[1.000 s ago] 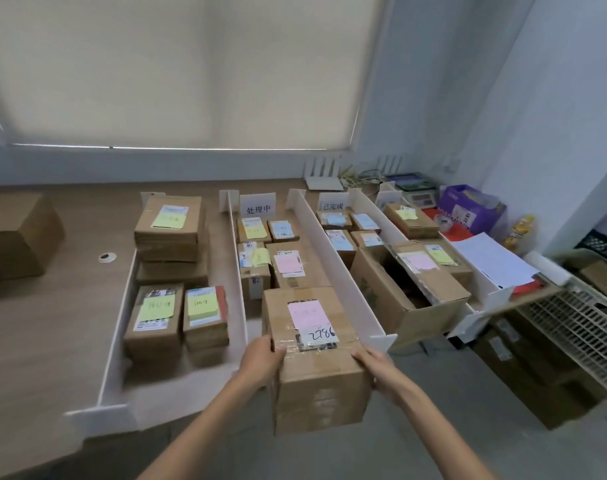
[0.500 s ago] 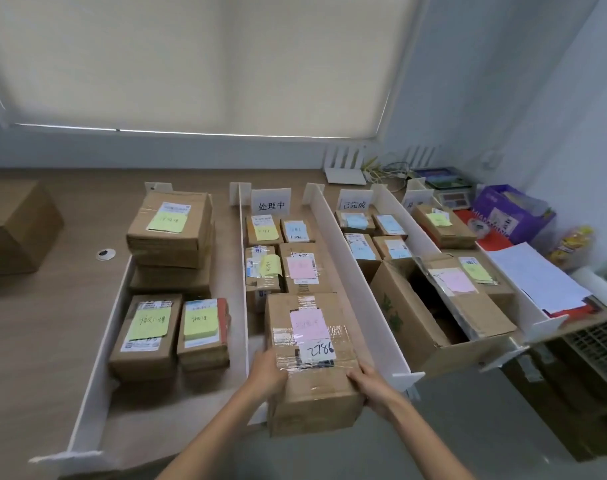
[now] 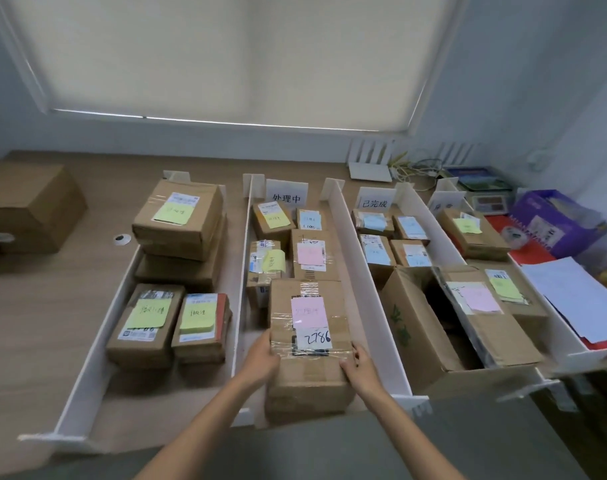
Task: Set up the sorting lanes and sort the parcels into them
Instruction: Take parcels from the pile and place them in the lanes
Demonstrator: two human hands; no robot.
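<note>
Both hands were grasping the parcel [image 3: 307, 344] at its near end: the left hand [image 3: 265, 358] clasped the near-left corner, and the right hand [image 3: 359, 367] clasped the near-right corner with its fingers over the top edge. The parcel lay at 6 o'clock in the middle lane, between the left divider [image 3: 241, 289] and the right divider [image 3: 364, 282], its near end about level with the front edge of the bench [image 3: 35, 323]. One second before, it was held out in front of the lane mouth; it had since been pushed inward. It carried a pink note [image 3: 308, 311] and a white label [image 3: 315, 337] reading 2786.

At 12 o'clock from it, just beyond its far end, sat a second parcel with a pink note [image 3: 310, 258]; whether the two touched could not be told. At 3 o'clock, in the next lane, stood an open carton [image 3: 433, 327]. At 9 o'clock, the left lane held two parcels with yellow-green notes [image 3: 170, 323]. The middle lane's sign [image 3: 286, 195] stood at the far end.
</note>
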